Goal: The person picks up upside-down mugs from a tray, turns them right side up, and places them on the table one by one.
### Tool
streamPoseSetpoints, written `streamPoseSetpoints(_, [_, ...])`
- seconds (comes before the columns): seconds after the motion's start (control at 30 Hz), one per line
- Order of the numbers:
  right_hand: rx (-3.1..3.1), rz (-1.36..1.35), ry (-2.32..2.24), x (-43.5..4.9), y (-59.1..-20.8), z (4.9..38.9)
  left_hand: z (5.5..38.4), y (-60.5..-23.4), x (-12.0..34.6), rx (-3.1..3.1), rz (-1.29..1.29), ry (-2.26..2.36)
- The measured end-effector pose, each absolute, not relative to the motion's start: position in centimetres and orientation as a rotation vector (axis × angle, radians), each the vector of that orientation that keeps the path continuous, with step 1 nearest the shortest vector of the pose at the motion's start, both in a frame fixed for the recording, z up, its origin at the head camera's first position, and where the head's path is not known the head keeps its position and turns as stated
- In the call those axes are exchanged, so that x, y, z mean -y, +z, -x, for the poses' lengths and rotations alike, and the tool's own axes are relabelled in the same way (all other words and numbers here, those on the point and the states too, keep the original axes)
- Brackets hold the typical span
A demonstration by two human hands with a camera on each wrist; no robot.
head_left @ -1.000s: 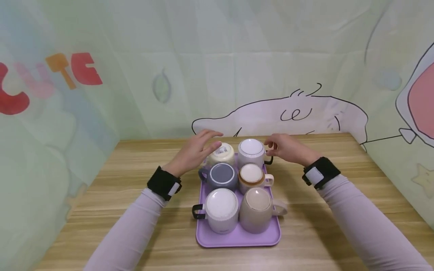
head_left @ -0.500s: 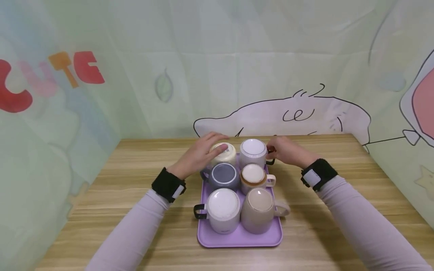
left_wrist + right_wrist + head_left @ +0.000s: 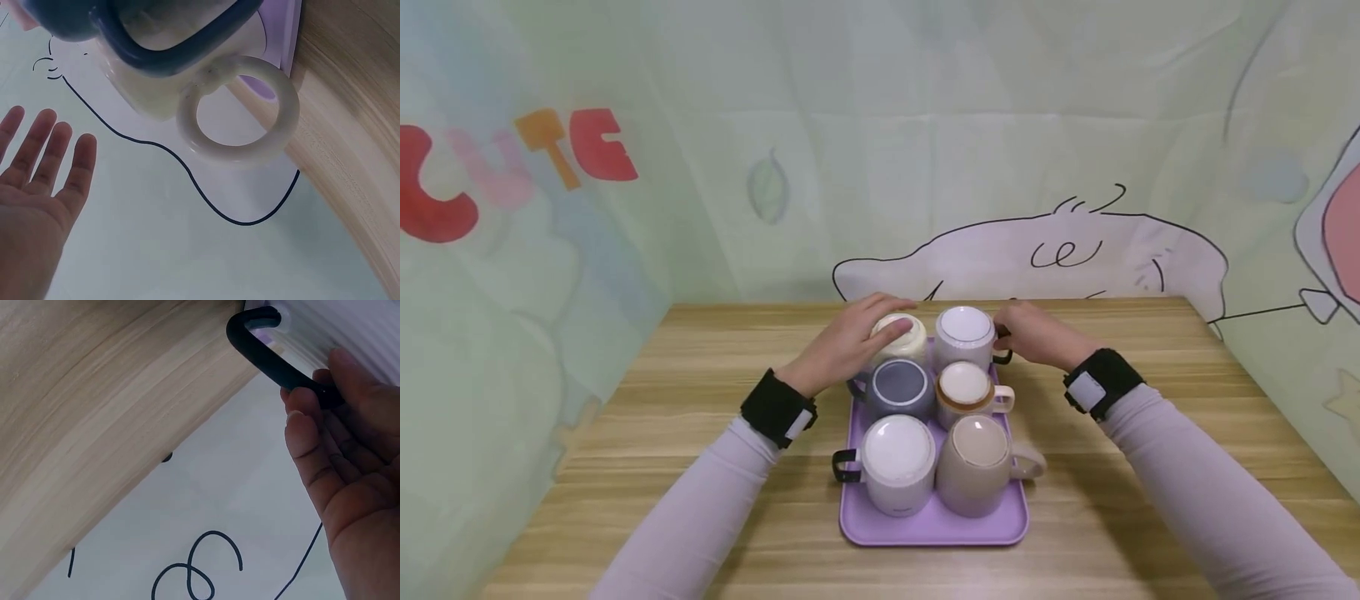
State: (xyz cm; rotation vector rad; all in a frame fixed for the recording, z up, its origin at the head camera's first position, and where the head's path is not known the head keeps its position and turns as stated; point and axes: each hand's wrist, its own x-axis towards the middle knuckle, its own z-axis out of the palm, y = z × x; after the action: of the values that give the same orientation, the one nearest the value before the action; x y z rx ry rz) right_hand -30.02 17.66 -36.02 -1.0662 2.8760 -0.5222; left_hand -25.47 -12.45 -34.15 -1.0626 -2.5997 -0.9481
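Note:
Several mugs stand upside down in two columns on a purple tray (image 3: 934, 533). At the back right, my right hand (image 3: 1039, 335) pinches the black handle (image 3: 265, 359) of a white ribbed mug (image 3: 964, 340). My left hand (image 3: 842, 343) is held over the cream mug (image 3: 916, 343) at the back left, thumb and fingers extended; whether it touches the mug is unclear. In the left wrist view, its fingers (image 3: 81, 165) are straight and the cream mug's ring handle (image 3: 284, 119) shows beside them.
Nearer on the tray are a blue-grey mug (image 3: 900, 385), a white mug with a brown band (image 3: 966, 387), a white mug with black handle (image 3: 898, 467) and a beige mug (image 3: 973, 467). The wooden table (image 3: 737, 417) meets a printed cloth backdrop (image 3: 880, 167) behind.
My right hand has moved onto the black handle and pinched it. My left hand has shifted slightly right, further over the cream mug. The mugs look unmoved on the tray.

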Motion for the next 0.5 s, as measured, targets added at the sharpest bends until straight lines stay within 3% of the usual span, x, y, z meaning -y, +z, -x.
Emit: streamPoseSetpoints(0.5, [-2.913, 0.986, -0.578, -17.86, -35.99, 30.1, 25.23, -34.15, 12.77, 2.625, 1.038, -0.955])
